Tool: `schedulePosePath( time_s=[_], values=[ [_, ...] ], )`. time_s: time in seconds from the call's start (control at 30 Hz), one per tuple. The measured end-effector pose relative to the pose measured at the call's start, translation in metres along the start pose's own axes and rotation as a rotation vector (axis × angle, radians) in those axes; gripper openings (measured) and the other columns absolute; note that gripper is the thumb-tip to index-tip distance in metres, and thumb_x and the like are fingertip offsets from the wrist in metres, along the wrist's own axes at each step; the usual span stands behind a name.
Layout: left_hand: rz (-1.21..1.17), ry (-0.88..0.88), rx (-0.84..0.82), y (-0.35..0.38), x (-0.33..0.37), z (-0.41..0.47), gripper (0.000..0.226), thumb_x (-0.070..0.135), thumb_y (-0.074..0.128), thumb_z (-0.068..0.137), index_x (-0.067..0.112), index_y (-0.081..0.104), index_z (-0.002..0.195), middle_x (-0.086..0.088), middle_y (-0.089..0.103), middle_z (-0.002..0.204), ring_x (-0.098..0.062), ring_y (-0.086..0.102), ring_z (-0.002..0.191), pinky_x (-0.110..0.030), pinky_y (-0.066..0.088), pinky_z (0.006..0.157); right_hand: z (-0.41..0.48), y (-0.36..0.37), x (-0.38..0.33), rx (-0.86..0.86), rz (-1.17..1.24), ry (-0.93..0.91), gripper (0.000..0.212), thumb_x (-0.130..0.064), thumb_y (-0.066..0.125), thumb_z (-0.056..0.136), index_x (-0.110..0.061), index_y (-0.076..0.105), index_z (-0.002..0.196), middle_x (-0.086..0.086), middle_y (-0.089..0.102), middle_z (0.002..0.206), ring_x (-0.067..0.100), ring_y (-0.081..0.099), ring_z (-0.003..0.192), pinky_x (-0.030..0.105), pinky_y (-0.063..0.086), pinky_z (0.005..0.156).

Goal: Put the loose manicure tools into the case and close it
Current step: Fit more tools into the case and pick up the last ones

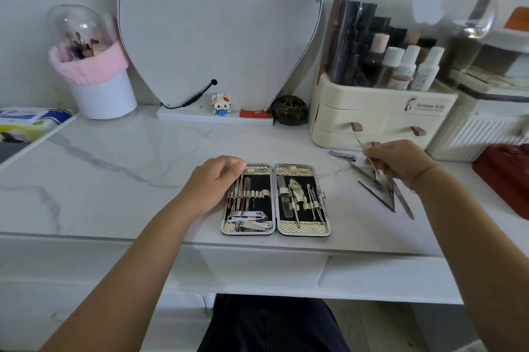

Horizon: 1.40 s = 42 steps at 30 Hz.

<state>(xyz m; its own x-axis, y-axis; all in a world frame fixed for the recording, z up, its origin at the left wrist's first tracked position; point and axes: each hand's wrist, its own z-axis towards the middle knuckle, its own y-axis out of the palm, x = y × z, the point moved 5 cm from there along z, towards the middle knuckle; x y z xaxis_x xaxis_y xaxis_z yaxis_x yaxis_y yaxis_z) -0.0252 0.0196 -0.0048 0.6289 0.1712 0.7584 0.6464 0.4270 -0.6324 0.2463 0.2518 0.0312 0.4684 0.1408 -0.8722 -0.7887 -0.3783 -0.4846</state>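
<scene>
Beside the open black-and-gold manicure case [275, 200], steadied by the loosely curled left hand [213, 182], the right hand [399, 161] pinches what looks like a thin steel tool [369, 157]; seat it squarely under a free loop.

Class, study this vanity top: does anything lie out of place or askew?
Yes. Several loose tools lie crisscrossed on the marble, right of the open case, and a nail clipper sits apart behind them. The right hand pinches one thin tool; the left hand rests on the case's left edge.
</scene>
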Motion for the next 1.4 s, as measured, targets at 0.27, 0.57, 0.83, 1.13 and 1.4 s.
schedulePosePath(
  time_s=[0.27, 0.57, 0.83, 1.13, 1.4],
  values=[
    [-0.021, -0.034, 0.027, -0.001, 0.0, -0.001, 0.055, 0.058, 0.031, 0.09, 0.023, 0.059, 0.121, 0.01, 0.061, 0.118, -0.009, 0.053, 0.109, -0.028, 0.038, 0.091, -0.044, 0.096, -0.056, -0.429, 0.291, -0.091, 0.044, 0.002, 0.058, 0.086, -0.014, 0.041, 0.123, 0.018, 0.066, 0.081, 0.011, 0.063, 0.059, 0.018, 0.054, 0.055],
    [-0.048, -0.051, 0.063, -0.003, -0.002, 0.0, 0.042, 0.048, 0.037, 0.096, 0.021, 0.061, 0.118, 0.009, 0.063, 0.112, -0.008, 0.056, 0.104, -0.024, 0.038, 0.084, -0.032, 0.17, -0.083, -0.431, 0.218, -0.147, 0.027, 0.002, 0.053, 0.089, 0.002, 0.053, 0.116, 0.014, 0.064, 0.072, 0.008, 0.061, 0.049, 0.018, 0.054, 0.053],
    [-0.043, -0.052, 0.066, -0.002, -0.003, 0.002, 0.041, 0.048, 0.036, 0.096, 0.023, 0.06, 0.118, 0.012, 0.062, 0.111, -0.006, 0.055, 0.104, -0.025, 0.039, 0.087, -0.02, 0.175, -0.082, -0.396, 0.094, -0.114, 0.017, 0.002, 0.058, 0.086, 0.0, 0.054, 0.102, 0.011, 0.061, 0.064, 0.006, 0.057, 0.042, 0.016, 0.05, 0.045],
    [0.03, -0.018, 0.058, -0.003, 0.003, 0.0, 0.044, 0.05, 0.033, 0.096, 0.022, 0.062, 0.114, 0.009, 0.063, 0.105, -0.01, 0.056, 0.1, -0.029, 0.041, 0.086, -0.018, 0.173, -0.083, -0.275, -0.247, -0.393, 0.011, -0.022, 0.06, 0.086, -0.014, 0.068, 0.088, -0.002, 0.061, 0.062, 0.009, 0.051, 0.053, 0.024, 0.045, 0.059],
    [0.075, -0.022, 0.041, -0.002, 0.001, 0.002, 0.056, 0.051, 0.025, 0.097, 0.012, 0.066, 0.103, -0.003, 0.07, 0.102, -0.018, 0.061, 0.098, -0.032, 0.044, 0.086, -0.03, 0.164, -0.087, -0.382, -0.334, -0.491, 0.034, -0.032, 0.053, 0.091, -0.003, 0.071, 0.091, -0.004, 0.052, 0.057, 0.003, 0.043, 0.045, 0.012, 0.038, 0.05]
  ],
)
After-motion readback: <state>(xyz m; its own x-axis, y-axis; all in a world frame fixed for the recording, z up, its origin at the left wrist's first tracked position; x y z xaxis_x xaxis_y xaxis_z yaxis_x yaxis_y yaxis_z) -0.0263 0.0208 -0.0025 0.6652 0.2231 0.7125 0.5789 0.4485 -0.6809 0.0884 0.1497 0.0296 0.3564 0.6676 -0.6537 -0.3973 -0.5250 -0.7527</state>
